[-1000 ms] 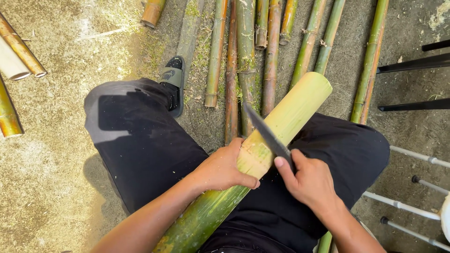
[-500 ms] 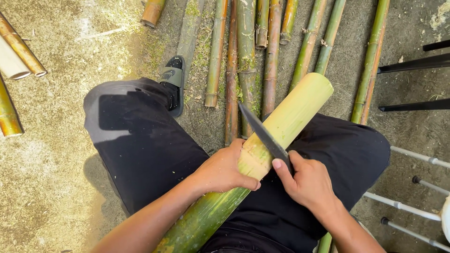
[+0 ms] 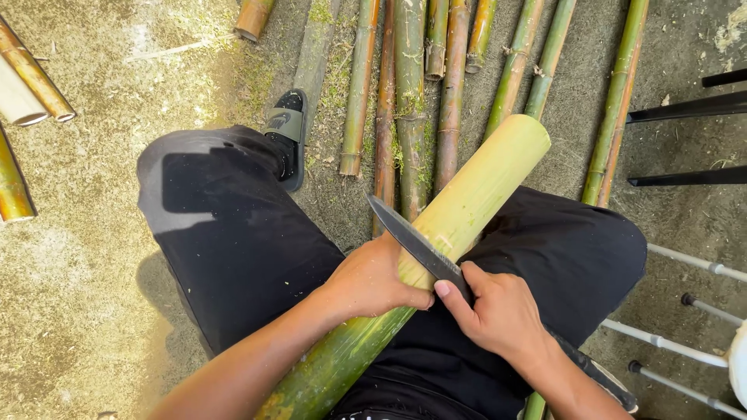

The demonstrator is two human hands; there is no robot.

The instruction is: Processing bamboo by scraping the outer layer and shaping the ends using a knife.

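Head cam looks down on a seated person w/ a thick bamboo pole (image 3: 467,210) lying diagonally across the lap – peeled, pale-yellow upper end toward the ground ahead, green unpeeled skin running down to the lower frame edge. Left hand (image 3: 377,276) is wrapped over the pole at about mid-length, grip clenched around it, pinning it to the thigh. Right hand (image 3: 498,311) has its grip closed on the handle of a dark knife (image 3: 412,239); the blade lies flat-ish on the pole just beside the left fingers, tip pointing up-left, away from the body. Black trousers (image 3: 233,225) cover both legs, a dark sandal (image 3: 289,132) on the left foot. Thinner bamboo canes (image 3: 408,93) lie side by side on the dirt ground (image 3: 101,257) ahead, a few cut pieces at far left; white metal rods (image 3: 685,342) at right. Judging by the pale/green boundary near the blade, the step looks like shaving skin off. To do it well: keep the edge at a shallow angle so it skims rather than bites, push away from the body, keep left thumb & fingers behind the edge – they're v. close now – and roll the pole bit by bit for even strips.
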